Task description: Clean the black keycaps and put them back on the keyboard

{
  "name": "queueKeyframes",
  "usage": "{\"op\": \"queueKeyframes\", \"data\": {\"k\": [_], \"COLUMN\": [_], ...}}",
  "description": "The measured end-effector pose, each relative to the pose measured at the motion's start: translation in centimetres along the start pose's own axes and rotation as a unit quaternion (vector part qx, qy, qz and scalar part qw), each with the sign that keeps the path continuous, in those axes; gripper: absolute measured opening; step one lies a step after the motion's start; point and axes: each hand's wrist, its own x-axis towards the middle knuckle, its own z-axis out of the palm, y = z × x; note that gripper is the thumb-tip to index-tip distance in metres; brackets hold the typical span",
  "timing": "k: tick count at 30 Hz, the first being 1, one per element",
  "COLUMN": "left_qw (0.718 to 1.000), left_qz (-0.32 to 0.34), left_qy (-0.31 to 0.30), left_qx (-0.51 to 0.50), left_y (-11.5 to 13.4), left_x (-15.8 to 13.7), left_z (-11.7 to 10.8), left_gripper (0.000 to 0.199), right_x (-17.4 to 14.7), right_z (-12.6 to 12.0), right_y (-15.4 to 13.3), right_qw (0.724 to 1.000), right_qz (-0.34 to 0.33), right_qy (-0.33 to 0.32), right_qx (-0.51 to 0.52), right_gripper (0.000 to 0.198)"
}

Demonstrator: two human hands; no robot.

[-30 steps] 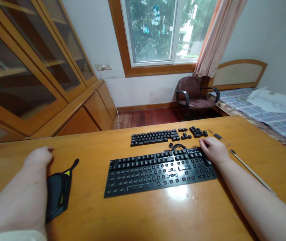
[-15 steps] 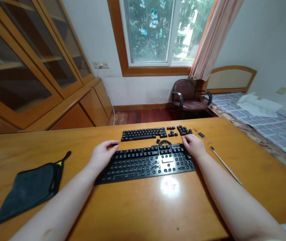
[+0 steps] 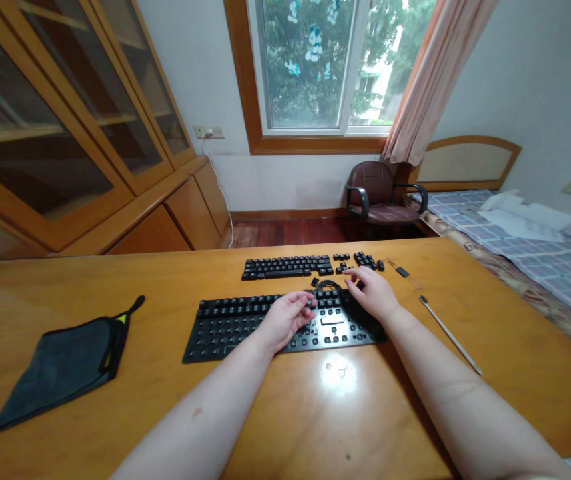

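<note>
A black keyboard base (image 3: 245, 327), most of its main keycaps off, lies flat on the wooden table. My left hand (image 3: 285, 321) is over its middle, fingers curled together near the top row; anything between the fingertips is too small to make out. Above the base's right end is my right hand (image 3: 373, 293), thumb and fingers apart, holding nothing visible. Its fingertips are close to the coiled black cable (image 3: 329, 287) and the loose keycaps. Behind the base, removed keycaps (image 3: 285, 267) stand in rows, with a number-pad group (image 3: 364, 260) at the right. One small keycap (image 3: 314, 282) lies by the cable.
A dark folded cloth pouch (image 3: 65, 360) lies at the left of the table (image 3: 175, 427). To the right are a thin brush (image 3: 450, 335) and a wire keycap puller (image 3: 402, 272) with a dark handle. Beyond the table stand a chair (image 3: 375, 190) and a bed (image 3: 530, 247).
My left hand has moved right from the base's left end to its middle. My right hand has shifted slightly left, its fingers spreading. The view has shifted a little.
</note>
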Motion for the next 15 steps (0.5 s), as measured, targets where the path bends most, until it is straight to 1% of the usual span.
{"op": "queueKeyframes", "data": {"k": [2,3,6,8,11,15], "left_qw": [0.997,0.995,0.993,0.993,0.994,0.993], "left_qz": [-0.05,-0.062,-0.075,-0.078,-0.082,-0.09], "left_qy": [-0.054,-0.069,-0.081,-0.082,-0.076,-0.07], "left_qx": [0.021,0.026,0.027,0.018,0.011,0.02], "left_y": [-0.3,-0.4,-0.8,-0.9,-1.0,-1.0], "left_x": [-0.3,-0.3,-0.4,-0.3,-0.2,-0.1], "left_z": [0.0,0.0,0.3,0.3,0.2,0.3], "left_gripper": [0.02,0.021,0.021,0.02,0.017,0.015], "right_x": [1.4,2.3,5.0,6.2,6.8,6.4], "right_z": [0.0,0.2,1.3,2.4,4.1,5.2], "right_y": [-0.9,-1.4,-3.1,-3.9,-4.6,-4.7], "right_qw": [0.998,0.996,0.981,0.971,0.966,0.968], "right_qz": [0.018,0.024,0.021,0.017,0.021,0.037], "right_qy": [-0.051,-0.082,-0.182,-0.223,-0.24,-0.227], "right_qx": [-0.012,-0.026,-0.066,-0.081,-0.093,-0.1], "right_gripper": [0.022,0.021,0.017,0.017,0.017,0.018]}}
